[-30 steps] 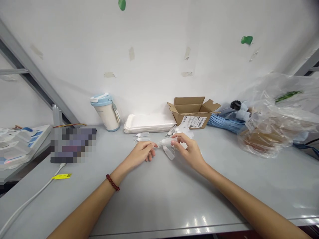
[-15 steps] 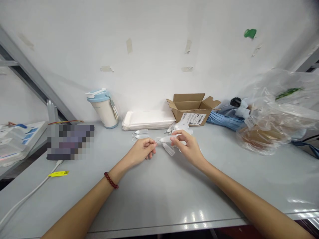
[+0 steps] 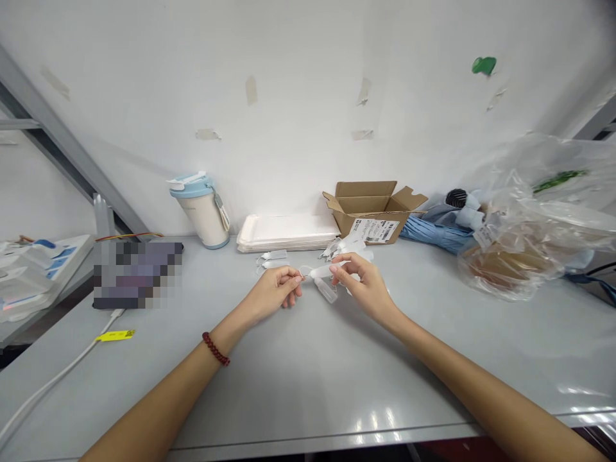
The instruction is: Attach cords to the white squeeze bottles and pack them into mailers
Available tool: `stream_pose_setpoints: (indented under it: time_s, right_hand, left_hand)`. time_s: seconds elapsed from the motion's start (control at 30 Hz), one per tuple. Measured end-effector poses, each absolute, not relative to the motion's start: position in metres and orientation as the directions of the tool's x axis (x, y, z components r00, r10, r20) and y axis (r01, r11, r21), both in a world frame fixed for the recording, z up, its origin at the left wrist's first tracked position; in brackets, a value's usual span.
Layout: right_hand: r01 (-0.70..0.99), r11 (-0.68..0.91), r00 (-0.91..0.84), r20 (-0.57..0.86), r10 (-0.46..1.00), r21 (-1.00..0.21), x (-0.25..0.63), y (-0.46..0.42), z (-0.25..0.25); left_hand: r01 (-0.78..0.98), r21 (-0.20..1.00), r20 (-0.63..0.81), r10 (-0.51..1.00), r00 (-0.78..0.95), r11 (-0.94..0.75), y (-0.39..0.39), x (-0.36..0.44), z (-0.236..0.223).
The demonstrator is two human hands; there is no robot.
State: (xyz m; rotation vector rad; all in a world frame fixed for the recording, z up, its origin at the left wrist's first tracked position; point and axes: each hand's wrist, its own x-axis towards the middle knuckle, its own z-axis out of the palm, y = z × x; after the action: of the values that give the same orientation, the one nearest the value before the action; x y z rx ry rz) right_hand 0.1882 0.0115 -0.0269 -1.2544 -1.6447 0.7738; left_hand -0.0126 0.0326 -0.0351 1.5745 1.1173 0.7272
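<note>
Both bare arms came in from the bottom corners of the view, angled toward the middle. The left forearm (image 3: 163,385) ran up and to the right, the right forearm (image 3: 462,378) up and to the left. The left wrist (image 3: 231,327) was nearly straight, and so was the right wrist (image 3: 397,317). The left hand (image 3: 272,295) had its back up, thumb and index pinched, other fingers curled under. The right hand (image 3: 363,289) was also back up, thumb and index pinched, other fingers loosely curled. The left fingertips (image 3: 294,280) pointed right, toward the right hand. Hands near each other, not touching.
</note>
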Motion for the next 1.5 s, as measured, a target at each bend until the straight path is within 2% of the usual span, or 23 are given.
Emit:
stream_pose_setpoints:
  time_s: [0.43,0.9,1.5]
  right_hand:
    - [0.412,0.303,-0.090,0.292,0.952,-0.860,0.189,0.011,-0.028]
    - [0.452,0.293,-0.026,0.316,0.948,-0.843,0.187,0.010,-0.029]
    - [0.482,0.311,-0.115,0.293,0.949,-0.819,0.186,0.008,-0.035]
  left_hand:
    - [0.288,0.957,-0.085,0.920,0.382,-0.030,0.032,-0.013,-0.036]
    - [0.274,0.960,-0.067,0.915,0.398,-0.049,0.029,-0.010,-0.033]
    - [0.224,0.974,-0.062,0.922,0.382,-0.027,0.029,-0.008,-0.043]
